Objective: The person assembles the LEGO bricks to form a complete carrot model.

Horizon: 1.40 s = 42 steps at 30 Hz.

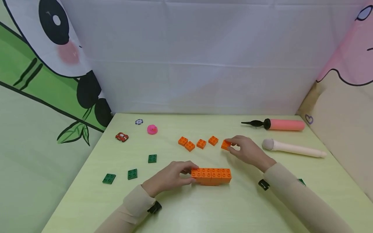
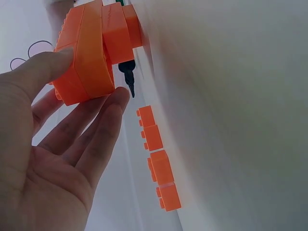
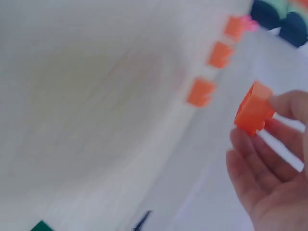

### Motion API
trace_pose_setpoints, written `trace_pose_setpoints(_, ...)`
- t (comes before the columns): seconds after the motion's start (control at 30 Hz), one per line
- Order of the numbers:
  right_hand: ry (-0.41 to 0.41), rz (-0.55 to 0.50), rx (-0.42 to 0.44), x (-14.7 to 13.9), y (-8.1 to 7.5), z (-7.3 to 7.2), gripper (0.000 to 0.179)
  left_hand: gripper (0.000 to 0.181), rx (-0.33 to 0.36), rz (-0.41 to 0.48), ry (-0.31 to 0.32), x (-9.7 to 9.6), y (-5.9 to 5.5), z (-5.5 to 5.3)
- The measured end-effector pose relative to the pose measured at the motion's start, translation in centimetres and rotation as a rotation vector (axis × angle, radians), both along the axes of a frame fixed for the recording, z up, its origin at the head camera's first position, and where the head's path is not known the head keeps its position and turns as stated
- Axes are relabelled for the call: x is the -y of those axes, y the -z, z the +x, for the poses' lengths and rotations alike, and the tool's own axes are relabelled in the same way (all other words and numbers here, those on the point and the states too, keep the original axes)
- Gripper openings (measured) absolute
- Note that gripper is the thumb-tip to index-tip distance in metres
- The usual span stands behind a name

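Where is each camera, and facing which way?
Head: worn on the head, looking forward and down at the table; left hand, right hand and sleeves show.
Left wrist: worn there, looking at the left hand holding joined orange bricks.
Right wrist: worn there, looking at the right hand pinching a single orange brick.
Head and left wrist share the joined orange bricks.

We see bright, diffuse light on the table (image 1: 180,216), with soft shadows beside the sleeves (image 1: 303,200); in the right wrist view, we find the farther bricks (image 3: 200,92) blurred.
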State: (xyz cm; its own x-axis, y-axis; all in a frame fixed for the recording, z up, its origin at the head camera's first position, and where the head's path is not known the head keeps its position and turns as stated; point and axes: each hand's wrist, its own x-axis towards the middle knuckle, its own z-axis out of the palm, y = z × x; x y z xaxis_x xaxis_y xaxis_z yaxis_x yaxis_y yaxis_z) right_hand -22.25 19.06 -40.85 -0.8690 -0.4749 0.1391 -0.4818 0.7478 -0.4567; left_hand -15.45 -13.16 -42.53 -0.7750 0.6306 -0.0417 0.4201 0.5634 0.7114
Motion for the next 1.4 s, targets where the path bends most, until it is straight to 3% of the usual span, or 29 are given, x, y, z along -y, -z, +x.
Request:
trace_pose_setpoints(0.23, -0.199, -0.129, -0.14, -0.7, -1.2, 6.3, 0.038, 0.038, -0.012, 0.002, -0.003, 0.1, 0.3, 0.1)
trace_pose_setpoints(0.4, -0.238, -0.123, -0.122, -0.5, -0.6, 8.4, 0.039, 0.038, -0.015, 0.013, 0.001, 0.2, 0.3, 0.1)
trace_pose_setpoints(0.77, -0.261, -0.14, -0.051, 0.0, -0.1, 8.5, 0.036, 0.037, -0.001, 0.017, 0.011, 0.1, 0.2, 0.0)
trace_pose_setpoints(1.4, -0.21, -0.16, 0.025, 0.0, -0.1, 8.2, 0.035, 0.039, -0.01, 0.034, 0.012, 0.0, 0.1, 0.0)
